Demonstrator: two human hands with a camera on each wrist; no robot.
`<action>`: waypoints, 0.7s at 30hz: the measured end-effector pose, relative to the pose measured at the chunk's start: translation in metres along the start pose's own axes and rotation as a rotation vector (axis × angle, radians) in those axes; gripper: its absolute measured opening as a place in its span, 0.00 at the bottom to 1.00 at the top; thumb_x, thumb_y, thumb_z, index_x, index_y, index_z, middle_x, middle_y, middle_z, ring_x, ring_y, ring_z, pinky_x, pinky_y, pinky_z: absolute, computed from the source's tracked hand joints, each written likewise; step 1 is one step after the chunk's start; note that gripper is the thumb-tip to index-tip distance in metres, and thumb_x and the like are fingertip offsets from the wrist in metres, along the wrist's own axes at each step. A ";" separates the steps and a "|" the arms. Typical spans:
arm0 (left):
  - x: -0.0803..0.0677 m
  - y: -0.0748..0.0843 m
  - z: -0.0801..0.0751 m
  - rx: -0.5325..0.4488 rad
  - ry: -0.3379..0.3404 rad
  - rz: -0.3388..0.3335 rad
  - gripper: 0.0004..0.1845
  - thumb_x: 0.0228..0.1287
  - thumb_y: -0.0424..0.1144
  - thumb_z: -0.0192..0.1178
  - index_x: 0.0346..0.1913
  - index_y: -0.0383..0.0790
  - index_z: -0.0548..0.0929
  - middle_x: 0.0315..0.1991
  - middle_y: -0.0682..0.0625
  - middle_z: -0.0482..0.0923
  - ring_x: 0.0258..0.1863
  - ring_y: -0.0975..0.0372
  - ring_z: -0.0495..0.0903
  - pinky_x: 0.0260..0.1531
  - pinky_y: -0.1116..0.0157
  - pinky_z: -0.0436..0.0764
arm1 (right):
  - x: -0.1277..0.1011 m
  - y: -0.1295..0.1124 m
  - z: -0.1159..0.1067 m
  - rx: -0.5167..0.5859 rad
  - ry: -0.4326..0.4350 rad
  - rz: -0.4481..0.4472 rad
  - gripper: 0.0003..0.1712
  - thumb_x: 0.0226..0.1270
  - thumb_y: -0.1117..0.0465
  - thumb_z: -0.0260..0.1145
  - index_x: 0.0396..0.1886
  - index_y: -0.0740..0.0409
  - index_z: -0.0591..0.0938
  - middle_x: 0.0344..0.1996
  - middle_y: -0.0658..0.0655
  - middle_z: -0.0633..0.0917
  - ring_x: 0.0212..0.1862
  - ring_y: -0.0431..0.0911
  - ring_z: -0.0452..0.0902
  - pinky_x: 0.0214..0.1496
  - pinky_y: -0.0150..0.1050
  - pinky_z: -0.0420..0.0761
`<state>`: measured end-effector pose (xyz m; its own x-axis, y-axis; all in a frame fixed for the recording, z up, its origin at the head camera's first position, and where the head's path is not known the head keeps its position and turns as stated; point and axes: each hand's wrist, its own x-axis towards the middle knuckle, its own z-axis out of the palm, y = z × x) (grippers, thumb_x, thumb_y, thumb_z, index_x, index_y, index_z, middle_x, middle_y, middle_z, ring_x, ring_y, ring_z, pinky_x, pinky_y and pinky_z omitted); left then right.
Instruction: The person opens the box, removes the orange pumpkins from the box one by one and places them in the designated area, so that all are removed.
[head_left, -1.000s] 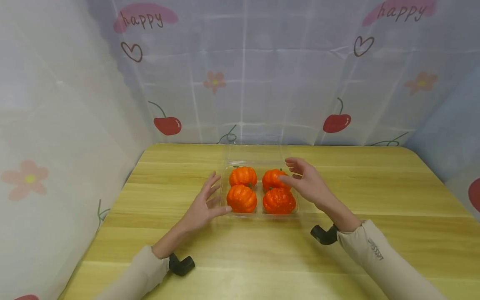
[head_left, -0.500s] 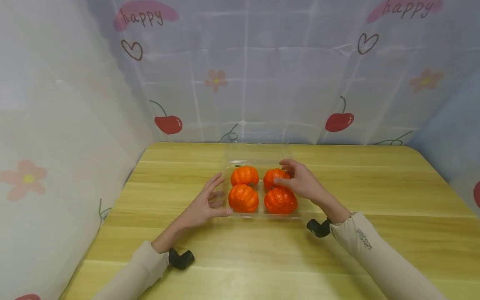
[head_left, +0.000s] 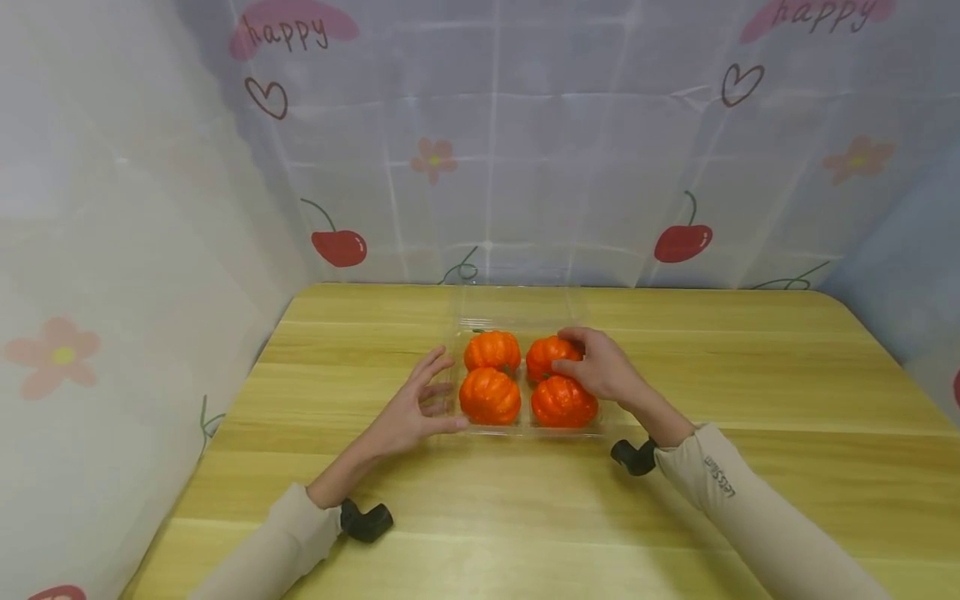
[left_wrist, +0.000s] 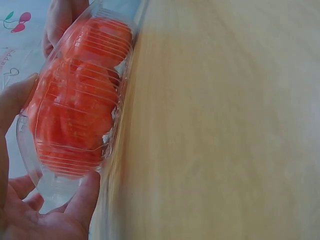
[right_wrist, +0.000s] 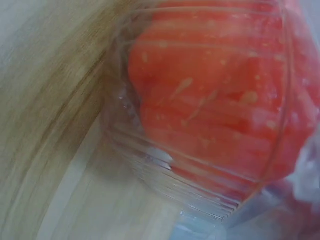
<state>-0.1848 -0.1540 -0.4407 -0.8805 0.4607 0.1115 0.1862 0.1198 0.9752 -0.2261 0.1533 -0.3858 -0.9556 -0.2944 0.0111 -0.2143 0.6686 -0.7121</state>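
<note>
- Clear plastic clamshell tray [head_left: 525, 430] at centre of frame on the wooden bench [head_left: 750, 392]; lid [head_left: 517, 304] folded back flat toward the upper edge of the bench.
- Four orange pumpkins in the tray, two by two: rear-left pumpkin [head_left: 492, 351], front-left pumpkin [head_left: 490, 396], rear-right pumpkin [head_left: 549, 357], front-right pumpkin [head_left: 564, 402].
- Left hand [head_left: 411, 411] open, fingers spread and nearly straight; thumb and fingertips [left_wrist: 85, 197] touching the tray's left wall, nothing gripped.
- Right hand [head_left: 600, 367] curled over the rear-right pumpkin, thumb on its near side, fingers over the top; looks like a grip just closing.
- Right wrist view: only blurred orange ribs behind clear ribbed plastic [right_wrist: 210, 125].
- Judgement on doing this well: keep left hand pressing the tray wall so the light tray stays down; lift straight up, clear of the neighbouring pumpkins and the tray divider.
- Risk: tray riding up with the pumpkin if the fit is tight.
</note>
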 end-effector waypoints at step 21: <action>-0.001 0.000 0.000 0.027 0.017 -0.027 0.55 0.55 0.35 0.74 0.79 0.41 0.48 0.78 0.47 0.45 0.67 0.45 0.67 0.61 0.55 0.73 | -0.007 -0.003 -0.001 0.070 0.035 -0.028 0.28 0.64 0.68 0.68 0.62 0.75 0.73 0.58 0.73 0.76 0.58 0.64 0.73 0.63 0.58 0.72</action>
<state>-0.1844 -0.1547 -0.4410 -0.8927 0.4420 0.0883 0.1732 0.1556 0.9725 -0.2190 0.1538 -0.3826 -0.9562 -0.2873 0.0557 -0.2276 0.6103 -0.7588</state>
